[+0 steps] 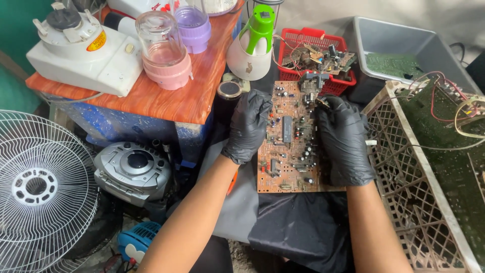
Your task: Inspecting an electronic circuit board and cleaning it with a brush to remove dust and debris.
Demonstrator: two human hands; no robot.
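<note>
Nearest the camera: black cloth (298,227) draped over the lap at 6 o'clock, with the lower edge of the board resting on it.
Board: brown rectangular printed circuit board (289,139), component side up, at the centre of view, held between both hands.
Left hand (248,125): black-gloved, its grip pressed together on the board's 9 o'clock edge.
Right hand (344,139): black-gloved, fingers pinching a small part near the board's 1 o'clock corner.
Doing it well: I judge the left hand should brace the board flat while the right pulls straight up, without twisting.
Surroundings: red plastic basket of scrap parts (314,55) at 12 o'clock; cream lattice crate (404,167) at 3 o'clock.
Hard to make out: the pinched part is tiny and partly covered by fingers; the crate is cut off at the right edge.
</note>
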